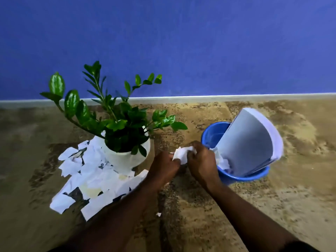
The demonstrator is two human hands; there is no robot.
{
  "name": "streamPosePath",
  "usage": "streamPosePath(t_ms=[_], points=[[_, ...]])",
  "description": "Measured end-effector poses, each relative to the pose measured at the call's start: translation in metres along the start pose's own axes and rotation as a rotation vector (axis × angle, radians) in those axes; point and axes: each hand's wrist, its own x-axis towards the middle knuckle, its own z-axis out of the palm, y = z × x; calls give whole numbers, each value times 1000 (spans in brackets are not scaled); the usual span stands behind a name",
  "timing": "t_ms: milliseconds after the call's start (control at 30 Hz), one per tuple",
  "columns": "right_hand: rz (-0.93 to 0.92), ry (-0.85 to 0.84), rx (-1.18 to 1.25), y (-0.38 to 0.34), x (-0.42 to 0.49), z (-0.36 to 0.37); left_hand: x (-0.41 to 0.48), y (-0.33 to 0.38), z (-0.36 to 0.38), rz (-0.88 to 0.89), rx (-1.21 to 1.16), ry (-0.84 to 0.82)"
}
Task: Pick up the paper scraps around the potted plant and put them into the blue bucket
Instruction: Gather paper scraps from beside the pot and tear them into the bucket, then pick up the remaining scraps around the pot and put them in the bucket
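A green potted plant (127,155) in a white pot stands on the floor left of centre. Several white paper scraps (94,179) lie spread on its left and front sides. To the right sits the blue bucket (214,135), holding crumpled scraps and a large curved stack of white sheets (251,142) that leans out of it. Between pot and bucket, my left hand (163,168) and my right hand (201,160) are both closed on one crumpled white paper scrap (181,154), held just above the floor.
A blue wall with a pale skirting board (236,98) runs behind the plant and bucket. The floor is mottled brown stone. One tiny scrap (158,214) lies alone near my left forearm.
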Motion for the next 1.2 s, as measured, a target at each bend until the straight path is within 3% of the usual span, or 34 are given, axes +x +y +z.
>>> streamPosePath(t_ms=[100, 300, 633, 800, 900, 1033, 1100, 1200], points=[[-16, 46, -130, -5, 16, -37, 2, 34, 5, 63, 15, -31], [106, 246, -125, 27, 39, -88, 11, 91, 32, 144, 1, -88], [215, 123, -196, 73, 45, -101, 33, 121, 70, 138, -41, -219], [176, 104, -156, 65, 43, -84, 34, 113, 74, 133, -132, -317], [89, 130, -149, 49, 35, -71, 25, 102, 65, 121, -213, -210], [-125, 143, -132, 20, 13, -49, -5, 71, 46, 141, -274, 113], [-166, 89, -125, 8, -1, -30, -21, 41, 40, 126, -303, 216], [-214, -71, -37, 3, -21, 19, -39, -15, 28, 41, -227, 244]])
